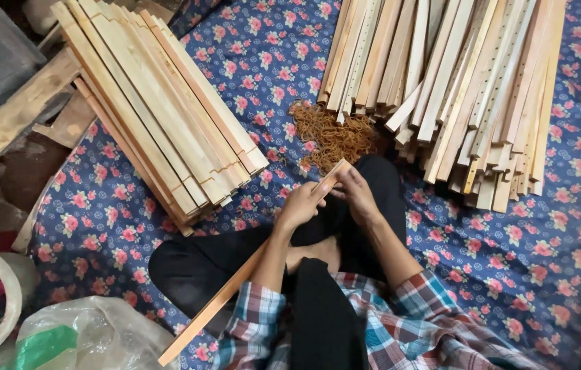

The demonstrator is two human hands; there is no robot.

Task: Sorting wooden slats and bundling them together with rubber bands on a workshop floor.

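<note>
Blue flowered cloth (263, 62) covers the floor where the person sits cross-legged; no raised surface is present.

Fingers: those of the left hand (298, 205) are curled shut around the upper end of a long wooden strip (235, 284). Those of the right hand (355, 194) are pinched close together at the same tip; whether they hold a rubber band there cannot be told, the spot is too small and partly hidden.

Strip position: it runs diagonally from the hands, across the lap, down to the lower left, its far end near a clear plastic bag (92, 336).

Just beyond the hands, touching the cloth: a loose heap of rubber bands (331, 133). Left of that, a neat stack of wooden strips (160, 103), ends aligned. Right of it, a larger, untidy pile of strips (468, 89), ends uneven, some with rows of small holes.

Risk, as a judgement: the strip is gripped only at one end, so its long free length could swing and knock the bag or catch on the knee. The untidy pile looks liable to slide toward the bands if nudged.

Surroundings: bare wooden planks (9, 123) and dark floor at the left edge, a pale round rim (3, 301) at lower left. Plaid shirt sleeves (400, 322) and dark trousers fill the bottom.
</note>
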